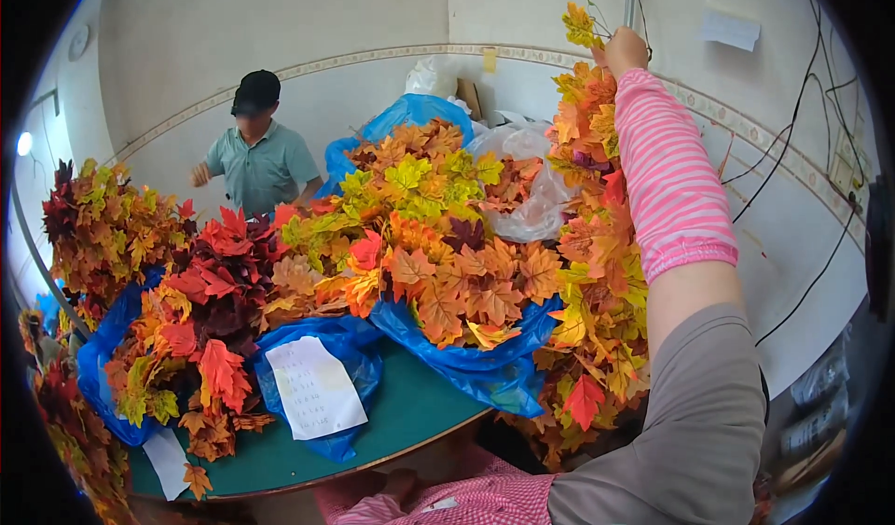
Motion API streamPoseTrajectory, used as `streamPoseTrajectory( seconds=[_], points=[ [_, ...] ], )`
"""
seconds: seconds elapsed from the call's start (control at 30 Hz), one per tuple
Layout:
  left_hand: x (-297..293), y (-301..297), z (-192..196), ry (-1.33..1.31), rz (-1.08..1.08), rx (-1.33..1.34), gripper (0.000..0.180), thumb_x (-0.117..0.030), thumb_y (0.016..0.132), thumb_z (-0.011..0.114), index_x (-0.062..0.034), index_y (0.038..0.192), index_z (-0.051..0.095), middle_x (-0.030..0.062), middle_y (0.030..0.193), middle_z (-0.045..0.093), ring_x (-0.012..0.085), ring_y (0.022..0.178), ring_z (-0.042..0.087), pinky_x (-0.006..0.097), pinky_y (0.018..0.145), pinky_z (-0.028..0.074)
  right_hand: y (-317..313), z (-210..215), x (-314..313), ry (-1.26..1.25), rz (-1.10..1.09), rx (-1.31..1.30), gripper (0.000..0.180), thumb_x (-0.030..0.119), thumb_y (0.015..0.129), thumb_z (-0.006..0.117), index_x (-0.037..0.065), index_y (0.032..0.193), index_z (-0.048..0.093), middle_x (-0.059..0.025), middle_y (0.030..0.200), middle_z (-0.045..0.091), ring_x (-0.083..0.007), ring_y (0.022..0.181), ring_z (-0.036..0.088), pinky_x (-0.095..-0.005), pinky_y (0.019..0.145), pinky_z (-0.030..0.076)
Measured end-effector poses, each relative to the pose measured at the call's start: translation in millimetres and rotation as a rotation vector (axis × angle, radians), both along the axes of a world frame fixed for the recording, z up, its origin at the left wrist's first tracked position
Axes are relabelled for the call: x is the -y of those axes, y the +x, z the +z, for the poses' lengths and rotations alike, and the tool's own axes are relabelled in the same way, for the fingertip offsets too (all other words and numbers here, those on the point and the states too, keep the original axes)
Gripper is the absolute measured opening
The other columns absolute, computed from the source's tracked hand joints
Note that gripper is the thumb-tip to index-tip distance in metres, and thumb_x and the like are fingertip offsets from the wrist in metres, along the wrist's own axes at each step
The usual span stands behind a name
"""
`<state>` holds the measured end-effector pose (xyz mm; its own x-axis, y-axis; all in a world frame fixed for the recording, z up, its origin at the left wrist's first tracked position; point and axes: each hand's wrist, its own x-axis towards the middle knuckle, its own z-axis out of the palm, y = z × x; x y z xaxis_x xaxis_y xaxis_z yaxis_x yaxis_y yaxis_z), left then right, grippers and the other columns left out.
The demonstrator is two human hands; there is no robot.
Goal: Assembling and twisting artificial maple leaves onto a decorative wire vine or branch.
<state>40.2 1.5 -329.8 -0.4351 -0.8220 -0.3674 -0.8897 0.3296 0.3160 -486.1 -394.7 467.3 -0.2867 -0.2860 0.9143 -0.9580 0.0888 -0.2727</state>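
My right arm, in a pink-and-white striped oversleeve, reaches up toward the wall. High up, my right hand (625,51) is closed around the upper end of an artificial maple leaf garland (597,236). Orange, yellow and red leaves hang from it in a long strand, down past the table's right side. A yellow leaf sprig (582,27) and thin bare stems stick out beside my fingers. I do not see my left hand. Heaps of artificial maple leaves (466,287) in orange, red, yellow-green and dark purple cover much of the green table (401,422).
Blue plastic bags (466,357) lie under the leaves, with a clear bag (536,199) behind. A handwritten sheet (312,390) rests near the table's front edge. Across the table is a person (261,157) in a cap. Black cables (792,143) run down the right wall.
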Motion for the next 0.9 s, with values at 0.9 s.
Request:
streamPoseTrajectory(
  seconds=[0.9],
  points=[
    [-13, 0, 12, -0.178, 0.057, -0.094, 0.022, -0.013, 0.088, 0.05, -0.0039, 0.09, 0.071, 0.0238, 0.095, 0.068, 0.038, 0.089, 0.067, 0.048, 0.083, 0.052, 107, -130, -193, 0.057, 0.203, -0.817, 0.034, 0.021, 0.077, 0.067, 0.005, 0.106, 0.063, -0.0175, 0.097, 0.062, -0.0366, 0.094, 0.06, -0.0462, 0.083, 0.048]
  ],
)
